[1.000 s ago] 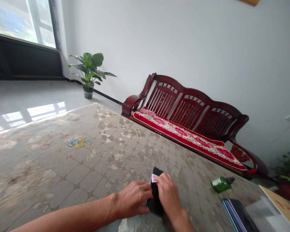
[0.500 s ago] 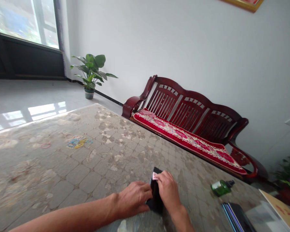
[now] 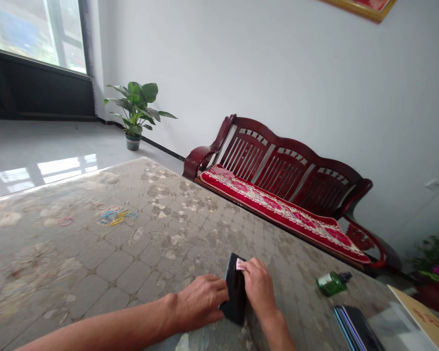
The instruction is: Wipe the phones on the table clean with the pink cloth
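A black smartphone (image 3: 235, 297) is tilted up on its long side over the patterned table, its dark face toward the right. Gripping its left side is my left hand (image 3: 205, 300), fingers closed along the edge. My right hand (image 3: 258, 282) pinches a small pale pink cloth (image 3: 240, 264) and presses it against the upper part of the phone's face. The fingertips under the cloth are partly hidden.
A green spray bottle (image 3: 332, 283) lies to the right, with stacked phones (image 3: 360, 329) and a tan box or board (image 3: 420, 312) nearer. Coloured rubber bands (image 3: 113, 216) lie at left on the floral tablecloth (image 3: 161, 258). A red-cushioned wooden bench (image 3: 285, 200) stands behind.
The right hand and cloth have shifted slightly right across the top of the phone. My left hand keeps its hold. The whole view has moved a little.
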Action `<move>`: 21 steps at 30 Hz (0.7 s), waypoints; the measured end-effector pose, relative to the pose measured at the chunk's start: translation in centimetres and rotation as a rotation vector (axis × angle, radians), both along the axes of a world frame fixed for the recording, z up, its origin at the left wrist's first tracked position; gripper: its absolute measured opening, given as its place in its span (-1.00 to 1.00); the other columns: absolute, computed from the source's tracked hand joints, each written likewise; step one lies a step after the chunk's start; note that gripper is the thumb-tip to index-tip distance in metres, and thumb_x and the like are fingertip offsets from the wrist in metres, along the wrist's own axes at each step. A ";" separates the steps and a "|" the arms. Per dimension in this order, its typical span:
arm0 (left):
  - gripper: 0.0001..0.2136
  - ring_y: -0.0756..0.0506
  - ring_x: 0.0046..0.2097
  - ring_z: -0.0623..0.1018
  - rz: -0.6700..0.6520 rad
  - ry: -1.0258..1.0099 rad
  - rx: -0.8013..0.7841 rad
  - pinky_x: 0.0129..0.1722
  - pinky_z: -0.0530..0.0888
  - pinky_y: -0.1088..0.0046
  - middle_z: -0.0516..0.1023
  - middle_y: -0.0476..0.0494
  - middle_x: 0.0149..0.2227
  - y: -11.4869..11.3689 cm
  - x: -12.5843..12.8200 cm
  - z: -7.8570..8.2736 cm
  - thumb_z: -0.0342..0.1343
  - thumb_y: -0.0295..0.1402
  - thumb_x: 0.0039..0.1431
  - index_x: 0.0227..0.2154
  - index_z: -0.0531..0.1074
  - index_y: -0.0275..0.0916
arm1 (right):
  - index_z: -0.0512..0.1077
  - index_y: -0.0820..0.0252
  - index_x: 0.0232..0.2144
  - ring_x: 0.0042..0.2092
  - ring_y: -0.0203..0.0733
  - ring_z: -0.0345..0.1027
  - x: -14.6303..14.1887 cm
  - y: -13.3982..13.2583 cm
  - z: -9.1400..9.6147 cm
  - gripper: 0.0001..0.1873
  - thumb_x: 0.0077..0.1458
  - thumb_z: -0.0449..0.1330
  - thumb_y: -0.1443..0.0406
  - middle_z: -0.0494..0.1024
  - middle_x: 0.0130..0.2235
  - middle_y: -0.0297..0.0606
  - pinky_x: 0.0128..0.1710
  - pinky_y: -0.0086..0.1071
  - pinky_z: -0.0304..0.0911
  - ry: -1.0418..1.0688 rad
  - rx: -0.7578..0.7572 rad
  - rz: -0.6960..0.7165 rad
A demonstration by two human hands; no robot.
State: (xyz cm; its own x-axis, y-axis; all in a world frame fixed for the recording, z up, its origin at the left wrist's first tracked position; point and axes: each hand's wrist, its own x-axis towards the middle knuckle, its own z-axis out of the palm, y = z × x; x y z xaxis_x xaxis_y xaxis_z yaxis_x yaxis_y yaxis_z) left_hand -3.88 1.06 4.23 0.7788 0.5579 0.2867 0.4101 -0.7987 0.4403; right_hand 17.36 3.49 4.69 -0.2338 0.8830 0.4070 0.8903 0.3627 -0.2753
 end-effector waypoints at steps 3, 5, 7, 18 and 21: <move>-0.86 -0.16 -0.17 0.53 0.003 0.021 0.004 -0.14 0.43 0.36 0.51 -0.07 -0.21 -0.1 0.0 0.3 0.19 -0.35 0.15 -0.27 0.35 -0.17 | 0.50 0.04 -0.33 -0.26 -0.21 0.37 0.6 -2.2 -0.7 -0.76 0.26 0.04 0.35 0.47 -0.36 -0.31 -0.23 -0.41 0.20 -0.004 -0.013 0.043; -0.86 -0.16 -0.18 0.53 0.005 0.032 0.009 -0.15 0.43 0.37 0.51 -0.07 -0.22 -0.1 0.1 0.4 0.19 -0.34 0.15 -0.28 0.35 -0.17 | 0.50 0.04 -0.33 -0.26 -0.21 0.37 0.7 -2.3 -0.8 -0.76 0.26 0.04 0.34 0.47 -0.36 -0.31 -0.22 -0.40 0.20 -0.004 -0.018 0.045; -0.85 -0.16 -0.19 0.53 0.004 0.038 0.018 -0.16 0.43 0.37 0.51 -0.07 -0.22 -0.1 0.1 0.5 0.21 -0.33 0.14 -0.28 0.35 -0.17 | 0.50 0.06 -0.35 -0.26 -0.21 0.37 0.5 -1.4 -0.4 -0.72 0.29 0.01 0.32 0.48 -0.35 -0.29 -0.20 -0.40 0.20 -0.001 -0.027 0.022; -0.82 -0.14 -0.22 0.53 0.010 0.053 0.044 -0.18 0.44 0.39 0.52 -0.04 -0.23 0.0 0.1 0.5 0.24 -0.33 0.11 -0.31 0.32 -0.17 | 0.51 0.08 -0.37 -0.27 -0.23 0.35 0.1 -1.7 -0.3 -0.73 0.26 0.03 0.34 0.48 -0.36 -0.29 -0.23 -0.42 0.18 0.029 -0.062 0.034; -0.82 -0.14 -0.20 0.53 0.002 0.049 0.040 -0.16 0.44 0.38 0.52 -0.04 -0.21 0.0 0.1 0.5 0.23 -0.33 0.12 -0.29 0.32 -0.17 | 0.51 0.07 -0.34 -0.26 -0.24 0.35 0.0 -2.6 -0.5 -0.73 0.25 0.02 0.36 0.48 -0.35 -0.30 -0.22 -0.43 0.17 0.008 -0.047 0.050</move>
